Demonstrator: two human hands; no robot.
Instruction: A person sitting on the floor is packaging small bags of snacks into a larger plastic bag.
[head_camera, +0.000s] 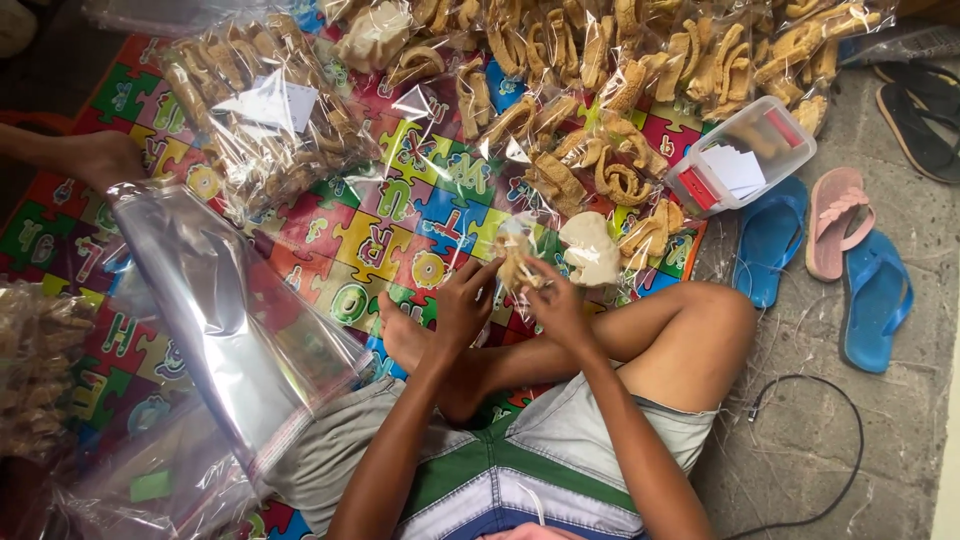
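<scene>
My left hand (462, 303) and my right hand (558, 305) meet above my crossed legs, both gripping a small clear bag of pale brown crackers (517, 262). The fingers pinch the bag's neck from either side. Just right of it lies a pale round cracker (590, 250) in plastic. Many filled clear bags of curled brown crackers (590, 110) cover the far side of a colourful puzzle-pattern mat (400, 230).
A stack of empty clear plastic bags (225, 310) lies on my left thigh. Another person's hand (95, 158) rests at the left edge. A clear plastic box (740, 155) with papers, blue and pink sandals (835, 240), and a black cable (840, 420) lie on the concrete floor at right.
</scene>
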